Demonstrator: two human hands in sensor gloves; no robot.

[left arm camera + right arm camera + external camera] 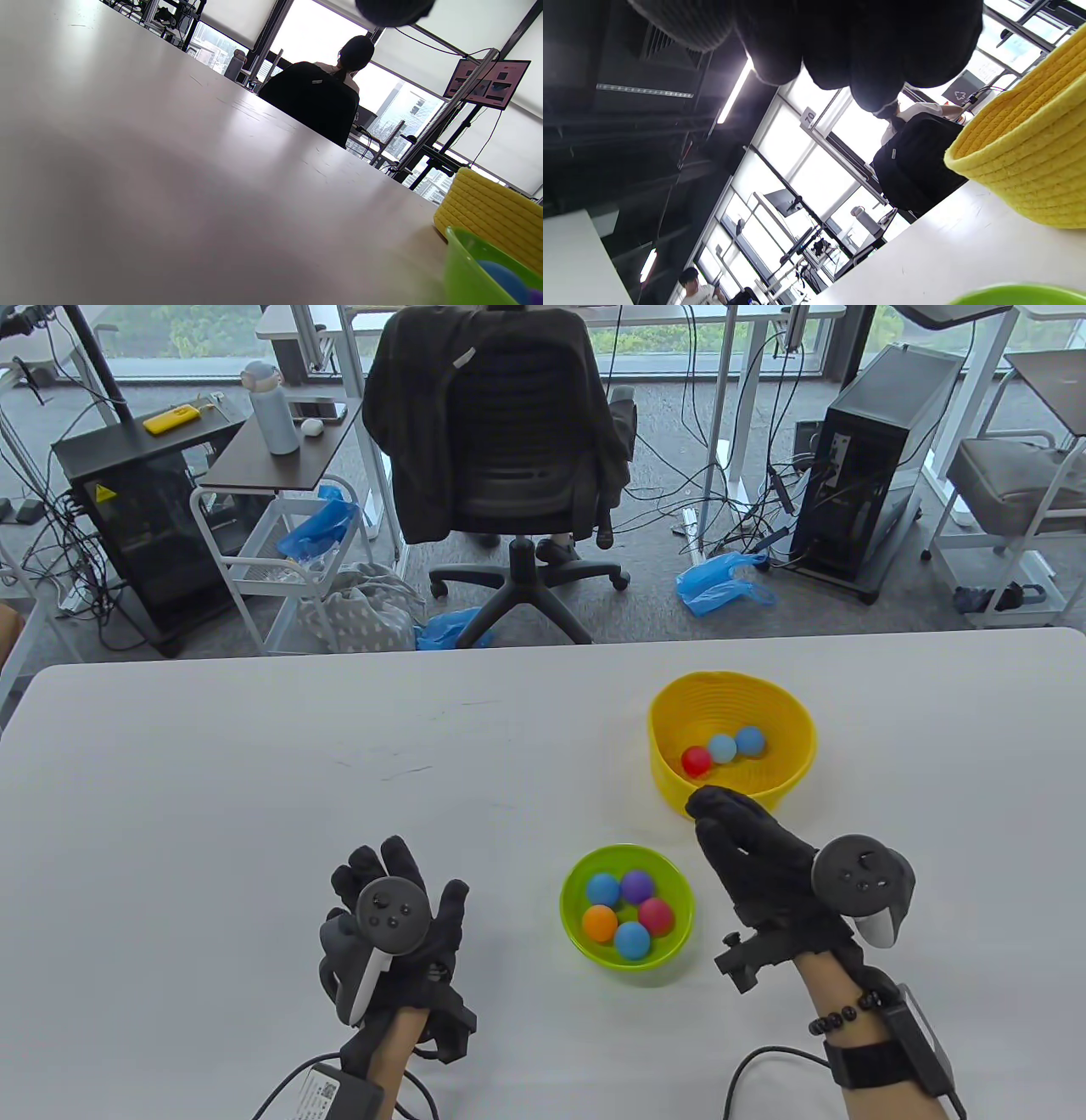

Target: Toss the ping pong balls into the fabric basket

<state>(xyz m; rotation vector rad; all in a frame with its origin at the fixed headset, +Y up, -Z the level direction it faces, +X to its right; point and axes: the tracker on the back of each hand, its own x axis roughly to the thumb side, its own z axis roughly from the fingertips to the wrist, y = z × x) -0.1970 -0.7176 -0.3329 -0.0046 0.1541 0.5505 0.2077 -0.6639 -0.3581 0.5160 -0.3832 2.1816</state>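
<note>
Looks like we're mid-run: three balls [721, 748] already sit in the yellow basket [797, 725], and five more [628, 914] wait in the green bowl [573, 891] just beside it on the counter [254, 780]. The right hand [755, 853] hovers by the basket's near rim, fingers [708, 802] bunched and pointing down; can't tell if they hold a ball. The left hand [390, 916] rests flat, fingers spread, holding nothing. Next move is probably reaching back to the bowl for another ball.
</note>
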